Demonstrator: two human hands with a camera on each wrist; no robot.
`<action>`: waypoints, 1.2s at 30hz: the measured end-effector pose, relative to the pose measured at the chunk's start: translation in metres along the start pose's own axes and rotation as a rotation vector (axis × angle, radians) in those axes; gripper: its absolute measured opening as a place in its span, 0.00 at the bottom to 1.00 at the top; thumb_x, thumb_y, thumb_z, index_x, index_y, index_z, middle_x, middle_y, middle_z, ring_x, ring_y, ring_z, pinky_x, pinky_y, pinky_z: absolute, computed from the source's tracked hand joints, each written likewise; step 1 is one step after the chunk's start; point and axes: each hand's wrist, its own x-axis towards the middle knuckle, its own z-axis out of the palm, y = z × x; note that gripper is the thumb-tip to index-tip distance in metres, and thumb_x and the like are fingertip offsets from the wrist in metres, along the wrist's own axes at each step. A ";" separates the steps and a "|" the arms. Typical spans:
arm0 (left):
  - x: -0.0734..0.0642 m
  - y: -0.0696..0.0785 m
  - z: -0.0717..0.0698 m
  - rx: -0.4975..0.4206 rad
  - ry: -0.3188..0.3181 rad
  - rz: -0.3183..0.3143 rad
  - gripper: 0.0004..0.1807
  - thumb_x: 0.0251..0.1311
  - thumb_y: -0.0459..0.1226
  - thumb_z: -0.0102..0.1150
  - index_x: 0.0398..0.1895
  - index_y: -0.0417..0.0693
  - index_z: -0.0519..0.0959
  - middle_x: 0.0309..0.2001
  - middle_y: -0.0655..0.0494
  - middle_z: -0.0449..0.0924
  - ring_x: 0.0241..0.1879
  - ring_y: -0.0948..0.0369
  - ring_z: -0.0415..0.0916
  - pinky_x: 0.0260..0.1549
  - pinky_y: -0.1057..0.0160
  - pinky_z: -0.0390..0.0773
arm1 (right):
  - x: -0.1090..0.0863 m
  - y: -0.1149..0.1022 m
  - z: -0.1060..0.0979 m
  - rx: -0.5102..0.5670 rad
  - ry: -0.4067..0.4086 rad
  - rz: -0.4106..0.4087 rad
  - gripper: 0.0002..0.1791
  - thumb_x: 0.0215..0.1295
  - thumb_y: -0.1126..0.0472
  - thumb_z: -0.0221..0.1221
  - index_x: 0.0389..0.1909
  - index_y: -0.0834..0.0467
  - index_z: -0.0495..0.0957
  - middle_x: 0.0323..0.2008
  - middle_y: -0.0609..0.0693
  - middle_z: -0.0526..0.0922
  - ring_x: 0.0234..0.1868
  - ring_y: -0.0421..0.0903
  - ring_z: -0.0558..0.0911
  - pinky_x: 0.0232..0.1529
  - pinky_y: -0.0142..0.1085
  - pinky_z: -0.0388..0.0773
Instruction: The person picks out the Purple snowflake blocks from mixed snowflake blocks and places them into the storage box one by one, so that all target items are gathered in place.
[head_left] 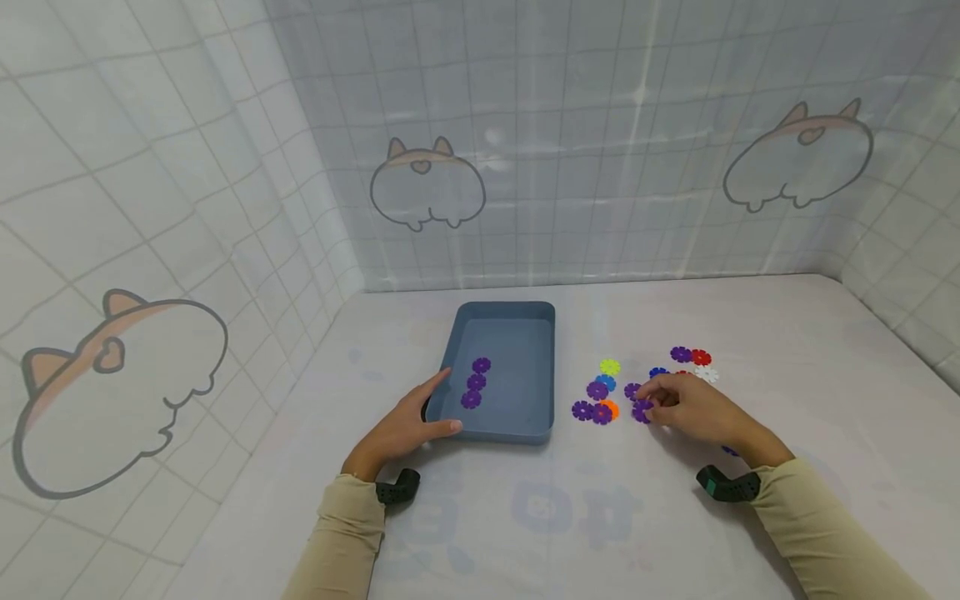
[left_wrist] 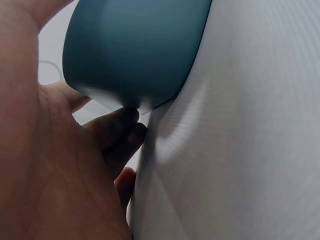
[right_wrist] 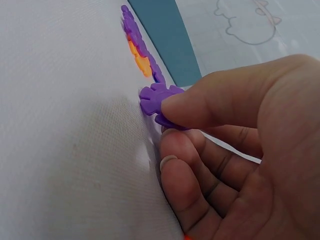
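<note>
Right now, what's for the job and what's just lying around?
Likely job: left hand, touching tray; right hand, pinching purple disc; purple discs in tray; loose purple discs.
Likely lying about: yellow disc, blue disc, orange disc, red disc, white disc.

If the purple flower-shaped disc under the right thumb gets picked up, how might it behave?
The purple flower-shaped disc is probably light, being small and thin beside the right hand. It will likely stay stiff, as it looks crisp-edged and unbent.

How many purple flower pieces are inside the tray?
3, in a row in the left half of the tray: a far piece, a middle piece and a near piece. None seems hidden there.
</note>
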 end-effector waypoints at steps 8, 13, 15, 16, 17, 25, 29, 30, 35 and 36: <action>-0.001 -0.001 0.001 0.005 -0.002 -0.016 0.52 0.61 0.57 0.65 0.82 0.64 0.46 0.80 0.52 0.45 0.78 0.48 0.42 0.70 0.35 0.49 | -0.001 0.000 0.001 0.000 -0.005 0.017 0.13 0.64 0.65 0.64 0.49 0.60 0.83 0.34 0.48 0.79 0.37 0.47 0.76 0.34 0.36 0.77; -0.002 -0.003 0.001 -0.002 0.004 -0.010 0.51 0.61 0.57 0.65 0.82 0.63 0.47 0.80 0.52 0.45 0.78 0.48 0.42 0.70 0.35 0.49 | 0.000 -0.001 0.000 0.006 0.000 0.011 0.12 0.65 0.65 0.62 0.49 0.60 0.83 0.34 0.48 0.79 0.37 0.47 0.76 0.33 0.35 0.76; -0.002 -0.002 0.001 -0.003 0.005 -0.007 0.52 0.61 0.57 0.65 0.82 0.63 0.47 0.80 0.52 0.45 0.78 0.48 0.42 0.70 0.35 0.49 | 0.000 -0.001 -0.001 0.008 0.004 0.009 0.12 0.66 0.65 0.62 0.49 0.60 0.83 0.34 0.48 0.79 0.36 0.47 0.76 0.33 0.35 0.76; -0.002 -0.002 0.001 -0.004 0.005 -0.007 0.52 0.61 0.57 0.65 0.82 0.63 0.47 0.80 0.52 0.45 0.78 0.48 0.41 0.70 0.35 0.49 | 0.000 -0.001 -0.001 0.009 0.006 0.008 0.12 0.66 0.65 0.62 0.49 0.60 0.83 0.34 0.48 0.80 0.36 0.47 0.76 0.33 0.35 0.76; -0.003 -0.001 0.001 -0.003 0.003 -0.009 0.52 0.61 0.57 0.65 0.82 0.63 0.47 0.80 0.53 0.45 0.78 0.48 0.41 0.70 0.35 0.49 | 0.000 -0.001 -0.001 0.011 0.009 0.007 0.12 0.66 0.65 0.62 0.49 0.60 0.83 0.34 0.48 0.80 0.36 0.47 0.76 0.33 0.35 0.76; -0.001 -0.001 0.000 -0.009 0.002 -0.003 0.52 0.61 0.57 0.65 0.82 0.62 0.47 0.80 0.51 0.45 0.77 0.46 0.42 0.69 0.34 0.49 | 0.000 -0.002 -0.001 0.083 0.039 0.041 0.14 0.66 0.63 0.62 0.51 0.61 0.82 0.38 0.51 0.81 0.34 0.48 0.78 0.32 0.37 0.79; -0.001 -0.001 0.000 -0.005 0.002 -0.005 0.52 0.61 0.57 0.66 0.82 0.63 0.48 0.80 0.51 0.45 0.77 0.46 0.42 0.69 0.34 0.50 | -0.001 -0.002 -0.002 0.155 0.050 0.063 0.15 0.68 0.65 0.60 0.54 0.64 0.80 0.37 0.53 0.81 0.31 0.48 0.80 0.31 0.37 0.81; -0.001 -0.001 0.000 -0.003 0.002 -0.006 0.52 0.61 0.57 0.66 0.82 0.63 0.47 0.80 0.51 0.45 0.77 0.47 0.42 0.69 0.34 0.50 | -0.001 -0.002 -0.002 0.174 0.054 0.064 0.15 0.68 0.66 0.60 0.54 0.64 0.80 0.37 0.54 0.82 0.31 0.49 0.81 0.32 0.37 0.81; -0.001 -0.001 0.000 0.002 0.006 -0.017 0.51 0.60 0.58 0.66 0.82 0.66 0.47 0.79 0.51 0.45 0.77 0.47 0.42 0.69 0.34 0.50 | -0.002 -0.005 -0.003 0.238 0.072 0.073 0.15 0.70 0.65 0.59 0.55 0.65 0.79 0.36 0.55 0.83 0.31 0.50 0.82 0.33 0.37 0.81; -0.001 -0.001 0.000 0.000 0.006 -0.017 0.51 0.60 0.58 0.66 0.82 0.66 0.47 0.79 0.51 0.45 0.77 0.47 0.42 0.69 0.33 0.50 | -0.002 -0.005 -0.003 0.245 0.076 0.072 0.15 0.70 0.65 0.59 0.55 0.65 0.78 0.36 0.55 0.84 0.31 0.50 0.82 0.33 0.37 0.81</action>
